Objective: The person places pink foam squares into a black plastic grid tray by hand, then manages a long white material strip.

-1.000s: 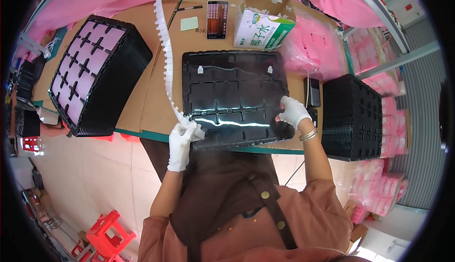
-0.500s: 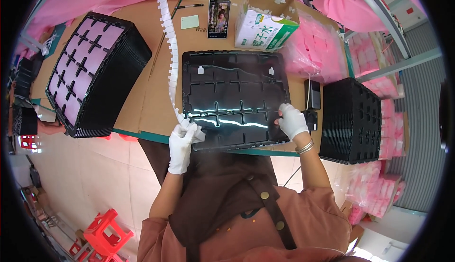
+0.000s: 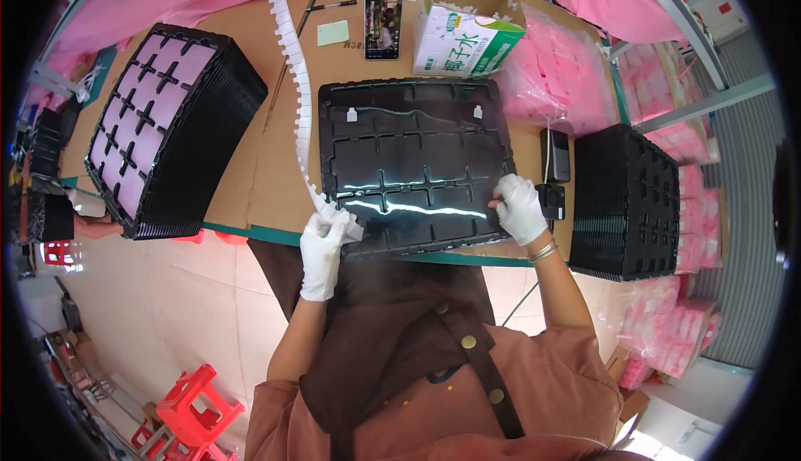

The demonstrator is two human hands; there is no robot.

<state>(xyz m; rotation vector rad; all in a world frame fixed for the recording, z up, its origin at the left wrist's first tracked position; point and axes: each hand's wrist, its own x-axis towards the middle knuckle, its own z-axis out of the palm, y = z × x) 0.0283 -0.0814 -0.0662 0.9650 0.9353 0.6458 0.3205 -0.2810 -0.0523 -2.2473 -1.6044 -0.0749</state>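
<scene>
A shiny black plastic tray with cross-shaped ridges lies flat in front of me. Two small white labels sit on its far part, one toward each side. My left hand, in a white glove, pinches the end of a long white label strip at the tray's near left corner. From there the strip runs away across the table. At the tray's right edge is my gloved right hand, its fingers curled together; what they hold, if anything, is hidden.
Stacks of black trays stand left and right. Beyond my tray are a phone, a pen, a pale pad and an open carton. Pink goods in clear plastic lie beside the carton. Red stools stand on the floor.
My right hand has shifted slightly right along the tray's edge. The left hand still grips the strip's end. The whole view has tilted a little.
</scene>
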